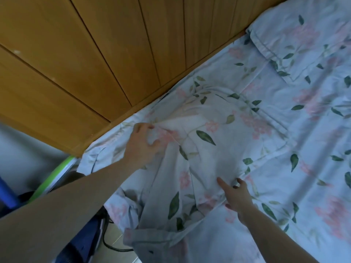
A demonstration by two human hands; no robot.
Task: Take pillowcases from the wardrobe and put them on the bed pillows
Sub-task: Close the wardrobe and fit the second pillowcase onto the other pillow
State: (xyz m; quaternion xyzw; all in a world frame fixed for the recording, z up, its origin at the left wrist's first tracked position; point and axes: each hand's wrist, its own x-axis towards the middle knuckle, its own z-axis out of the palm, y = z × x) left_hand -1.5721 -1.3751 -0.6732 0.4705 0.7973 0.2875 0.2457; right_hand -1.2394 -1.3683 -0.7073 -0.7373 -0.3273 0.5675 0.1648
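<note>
A pale blue floral pillowcase [207,141] covers a pillow lying on the bed near the wooden headboard. My left hand [141,143] grips a bunched corner of the pillowcase at its far left. My right hand [237,196] pinches the fabric at the pillowcase's near edge, thumb and forefinger on the cloth. The open end of the pillowcase [152,242] hangs loose over the bed's edge toward me. A second pillow [303,46] in the same floral print lies at the upper right.
The bed sheet [296,177] has the same floral pattern and fills the right side. A wooden panelled headboard [95,59] runs along the upper left. Beside the bed at lower left are a green-rimmed object [57,179], a blue object [6,194] and a dark cable on the floor.
</note>
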